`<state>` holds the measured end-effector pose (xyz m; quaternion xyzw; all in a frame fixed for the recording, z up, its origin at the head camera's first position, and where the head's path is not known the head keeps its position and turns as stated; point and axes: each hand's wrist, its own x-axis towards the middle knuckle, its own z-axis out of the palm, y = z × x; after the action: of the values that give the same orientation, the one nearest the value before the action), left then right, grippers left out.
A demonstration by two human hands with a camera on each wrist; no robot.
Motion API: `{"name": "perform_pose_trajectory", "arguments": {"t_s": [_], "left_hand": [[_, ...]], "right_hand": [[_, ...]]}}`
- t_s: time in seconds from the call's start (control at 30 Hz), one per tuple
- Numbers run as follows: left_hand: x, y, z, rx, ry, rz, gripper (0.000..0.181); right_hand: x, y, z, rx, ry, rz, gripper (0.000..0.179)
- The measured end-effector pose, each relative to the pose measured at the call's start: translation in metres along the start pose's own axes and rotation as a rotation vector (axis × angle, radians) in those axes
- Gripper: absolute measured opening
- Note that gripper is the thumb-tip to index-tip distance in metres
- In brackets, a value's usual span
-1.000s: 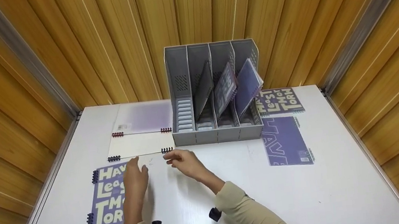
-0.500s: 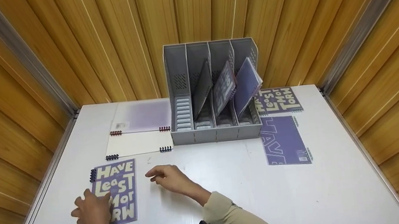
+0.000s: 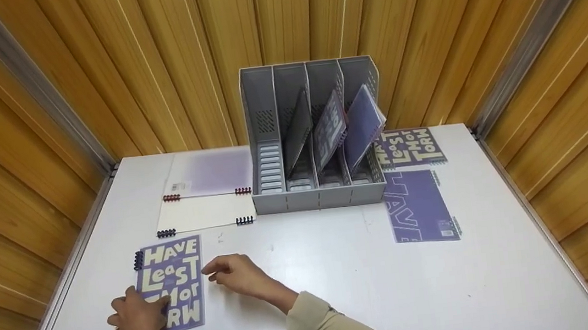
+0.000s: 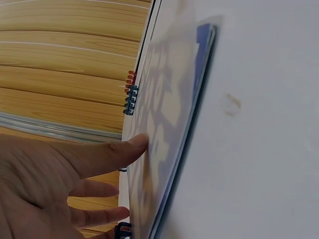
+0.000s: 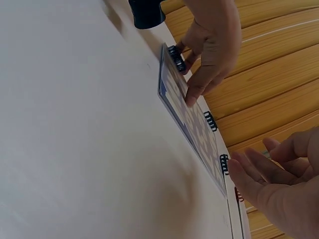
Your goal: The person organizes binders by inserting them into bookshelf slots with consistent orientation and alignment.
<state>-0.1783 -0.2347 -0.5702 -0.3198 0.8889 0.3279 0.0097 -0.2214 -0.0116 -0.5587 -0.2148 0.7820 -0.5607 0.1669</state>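
A purple spiral notebook [image 3: 175,267] with large cream letters lies flat at the front left of the white table, its black ring binding on the left side. My left hand [image 3: 142,318] is at its lower left; in the left wrist view the thumb [image 4: 119,152] touches the cover while the other fingers reach to the bound edge, fairly straight and spread. Part of the lower lettering and the lower rings are covered by this hand. My right hand [image 3: 240,275] hovers near the notebook's right edge, fingers loosely bent and holding nothing.
A grey four-slot file holder [image 3: 320,198] stands at the back centre, notebooks leaning in three slots. Left of it lie a pale red-ringed notebook [image 3: 212,171] and a cream black-ringed one [image 3: 202,211]. Right of it are a lettered notebook [image 3: 413,146] and a purple one [image 3: 420,206].
My left hand has moved left and toward me, from over the notebook's right side to its bound edge. The right hand has come down and left toward the notebook.
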Motion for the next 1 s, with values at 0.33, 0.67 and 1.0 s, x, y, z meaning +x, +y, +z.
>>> {"name": "perform_pose_trajectory", "arguments": {"t_s": [0.33, 0.67, 1.0], "left_hand": [[-0.001, 0.001, 0.000, -0.090, -0.004, -0.024, 0.087], [-0.008, 0.002, -0.002, -0.171, -0.036, 0.025, 0.066], [-0.018, 0.021, -0.035, -0.215, -0.094, 0.091, 0.053]], "right_hand": [[0.000, 0.004, 0.012, -0.089, -0.024, 0.043, 0.023], [0.000, 0.006, 0.010, -0.179, -0.022, 0.071, 0.024], [0.002, 0.006, -0.003, -0.158, -0.022, 0.094, 0.027]]}}
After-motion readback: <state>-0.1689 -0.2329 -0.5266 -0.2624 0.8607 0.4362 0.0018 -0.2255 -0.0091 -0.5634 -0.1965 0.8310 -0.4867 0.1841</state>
